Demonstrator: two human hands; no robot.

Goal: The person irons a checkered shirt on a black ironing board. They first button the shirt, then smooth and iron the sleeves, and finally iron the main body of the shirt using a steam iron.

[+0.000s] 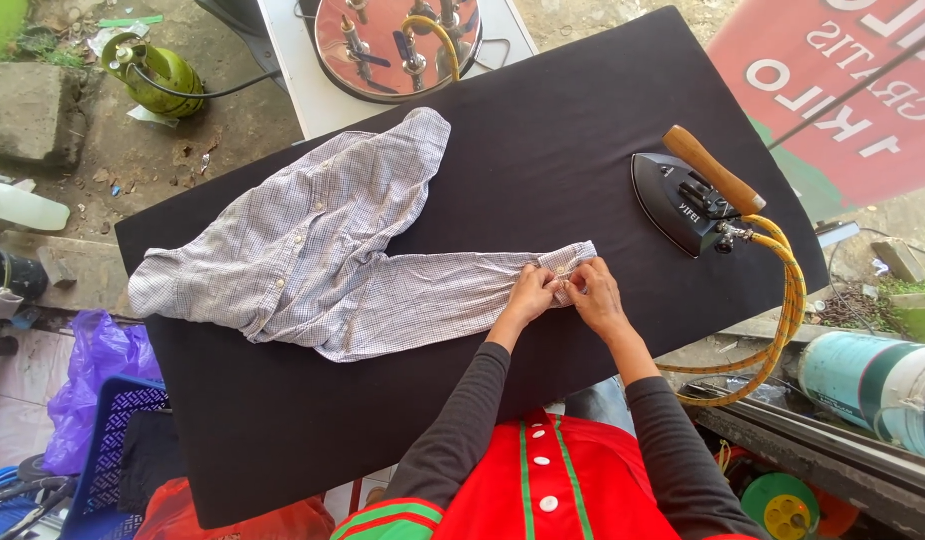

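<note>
A crumpled light checked shirt (303,245) lies on a black ironing board (543,150), one sleeve stretched toward me. My left hand (533,292) and my right hand (593,293) both pinch the cuff (568,262) at the sleeve's end, fingers meeting at its button. A black iron with a wooden handle (698,190) rests on the board to the right of my hands, apart from the shirt.
A yellow hose (788,300) runs from the iron off the board's right edge. A round metal boiler (398,40) stands behind the board, a green gas cylinder (158,75) at far left. A blue crate (113,440) and purple bag (93,370) sit at lower left.
</note>
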